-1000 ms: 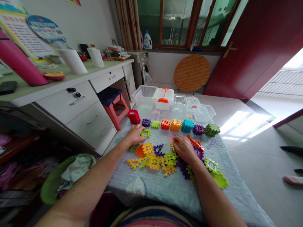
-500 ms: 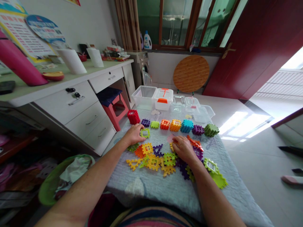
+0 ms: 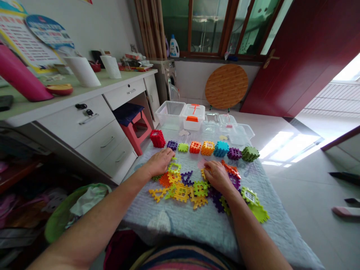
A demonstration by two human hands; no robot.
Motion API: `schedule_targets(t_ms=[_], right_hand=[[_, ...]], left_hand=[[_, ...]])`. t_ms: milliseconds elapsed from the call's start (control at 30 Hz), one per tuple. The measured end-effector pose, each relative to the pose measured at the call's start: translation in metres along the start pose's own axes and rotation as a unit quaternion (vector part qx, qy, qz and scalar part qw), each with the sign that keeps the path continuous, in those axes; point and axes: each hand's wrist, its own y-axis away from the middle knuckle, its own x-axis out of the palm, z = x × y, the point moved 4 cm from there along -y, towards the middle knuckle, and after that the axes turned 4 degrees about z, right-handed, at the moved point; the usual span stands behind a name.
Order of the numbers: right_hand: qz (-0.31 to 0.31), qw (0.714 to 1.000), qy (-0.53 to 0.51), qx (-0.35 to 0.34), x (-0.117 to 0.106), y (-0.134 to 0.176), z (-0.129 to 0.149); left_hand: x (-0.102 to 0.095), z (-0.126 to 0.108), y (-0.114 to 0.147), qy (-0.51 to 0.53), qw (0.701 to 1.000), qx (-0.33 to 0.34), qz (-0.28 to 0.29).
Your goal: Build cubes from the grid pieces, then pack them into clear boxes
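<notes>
Lime square frame tile [image 3: 174, 168] near my left hand [image 3: 161, 161]

Notched edges, open centre. Lies right at the far edge of the yellow window tile [image 3: 174, 177]. Lime sliver [image 3: 173, 158] by my left fingertips [image 3: 170, 151], mostly hidden. Yellow notched piece [image 3: 203, 173] beside my right hand [image 3: 216, 173], partly covered, shape unclear.

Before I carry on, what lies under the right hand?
Part of a yellow piece shows at the edge of the right hand, and purple pieces show beside it. Whatever lies directly beneath the palm is covered.
</notes>
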Motion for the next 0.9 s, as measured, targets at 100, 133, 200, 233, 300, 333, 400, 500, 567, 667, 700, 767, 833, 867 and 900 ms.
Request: schedule_targets(t_ms=[100, 133, 200, 233, 300, 333, 400, 500, 567, 667, 700, 767, 833, 867, 900], right_hand=[[-0.001, 1.0, -0.001, 0.003, 0.0, 0.0, 0.0], [0.0, 1.0, -0.002, 0.004, 0.0, 0.0, 0.0], [0.0, 1.0, -0.002, 0.003, 0.001, 0.0, 0.0], [0.0, 1.0, -0.001, 0.003, 0.001, 0.0, 0.0], [-0.003, 1.0, 0.0, 0.001, 0.001, 0.0, -0.001], [-0.004, 1.0, 0.001, -0.001, 0.001, 0.0, -0.001], [-0.006, 1.0, 0.002, -0.002, 0.001, 0.001, -0.001], [-0.005, 1.0, 0.003, -0.003, 0.001, 0.0, -0.001], [-0.003, 1.0, 0.003, -0.003, 0.0, 0.0, -0.001], [-0.002, 1.0, 0.004, -0.002, -0.001, 0.0, 0.0], [-0.002, 1.0, 0.004, -0.001, -0.001, 0.0, 0.0], [-0.002, 1.0, 0.003, -0.001, -0.001, 0.001, 0.001], [-0.001, 1.0, 0.003, 0.0, -0.001, 0.001, 0.001], [0.0, 1.0, 0.004, 0.0, -0.001, 0.001, 0.002], [0.001, 1.0, 0.004, 0.001, -0.001, 0.001, 0.002]], left_hand=[[-0.003, 0.007, 0.005, 0.089, 0.993, 0.031, 0.065], [-0.004, 0.01, 0.006, 0.112, 0.99, 0.029, 0.079], [-0.006, 0.014, 0.005, 0.134, 0.987, 0.013, 0.088], [-0.006, 0.016, 0.004, 0.132, 0.987, 0.003, 0.086], [-0.004, 0.017, 0.001, 0.115, 0.99, -0.007, 0.078], [-0.002, 0.018, -0.001, 0.104, 0.992, -0.008, 0.075], [0.004, 0.019, -0.004, 0.086, 0.994, -0.009, 0.068], [0.008, 0.024, -0.007, 0.081, 0.995, -0.018, 0.06], [0.006, 0.026, -0.007, 0.088, 0.994, -0.022, 0.052], [-0.004, 0.019, -0.005, 0.107, 0.994, 0.009, 0.033], [-0.007, 0.014, -0.004, 0.11, 0.993, 0.024, 0.029], [-0.012, 0.004, -0.002, 0.102, 0.993, 0.051, 0.039], [-0.012, -0.006, -0.003, 0.081, 0.992, 0.07, 0.063], [-0.011, -0.009, -0.003, 0.071, 0.992, 0.076, 0.077], [-0.01, -0.012, -0.005, 0.061, 0.991, 0.08, 0.089]])
